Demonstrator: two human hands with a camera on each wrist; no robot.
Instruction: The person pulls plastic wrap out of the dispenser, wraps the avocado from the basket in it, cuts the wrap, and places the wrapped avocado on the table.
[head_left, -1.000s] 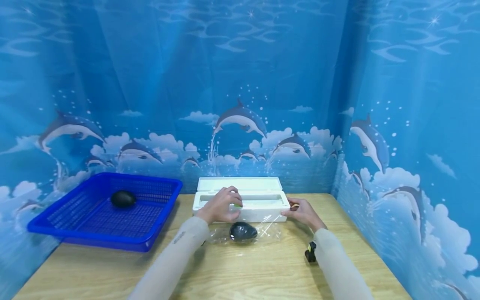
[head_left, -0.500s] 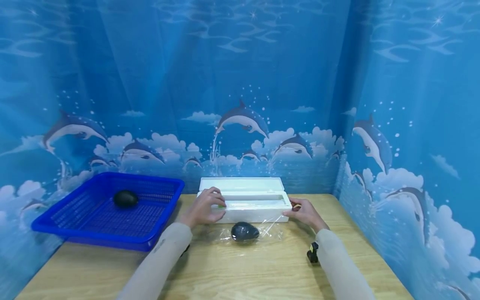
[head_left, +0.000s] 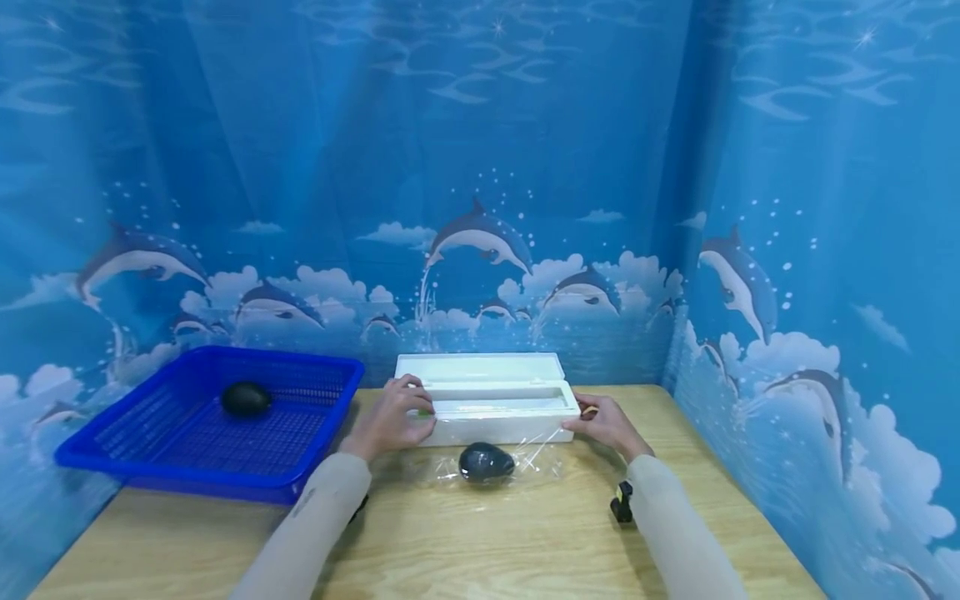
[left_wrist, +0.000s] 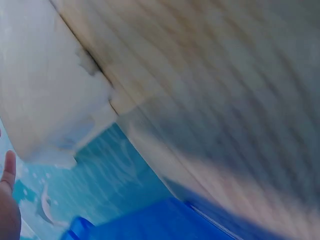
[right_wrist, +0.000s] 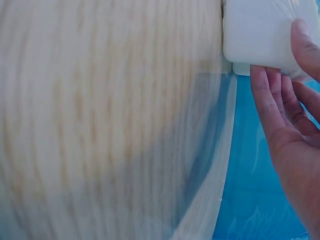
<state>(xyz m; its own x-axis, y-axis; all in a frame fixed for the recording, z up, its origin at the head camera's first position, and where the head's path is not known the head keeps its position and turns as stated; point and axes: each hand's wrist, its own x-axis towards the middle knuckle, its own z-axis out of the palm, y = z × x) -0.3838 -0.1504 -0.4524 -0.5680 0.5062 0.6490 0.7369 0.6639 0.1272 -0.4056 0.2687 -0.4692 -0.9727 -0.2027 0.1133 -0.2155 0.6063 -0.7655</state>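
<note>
A white cling film dispenser box (head_left: 498, 429) lies across the table with its lid (head_left: 480, 367) raised. Clear cling film (head_left: 536, 461) hangs from its front edge and covers a dark avocado (head_left: 486, 462) on the table. At the box's left front edge, my left hand (head_left: 386, 421) has curled fingers on a small green slide cutter (head_left: 424, 413), mostly hidden. My right hand (head_left: 606, 425) grips the box's right end. In the right wrist view, the thumb lies on one face of the box (right_wrist: 262, 32), the fingers at its end. Only a little of the left hand (left_wrist: 7, 200) shows in the left wrist view.
A blue plastic basket (head_left: 202, 479) stands to the left with another dark avocado (head_left: 246, 400) inside. Behind the wooden table (head_left: 487, 550) hangs a blue dolphin-print curtain (head_left: 480, 150). A small black wrist device (head_left: 621, 503) is by the right sleeve.
My left hand has slid left along the box's front edge to its left end, the green cutter moving with it. The right hand keeps its grip, and the covered avocado stays put.
</note>
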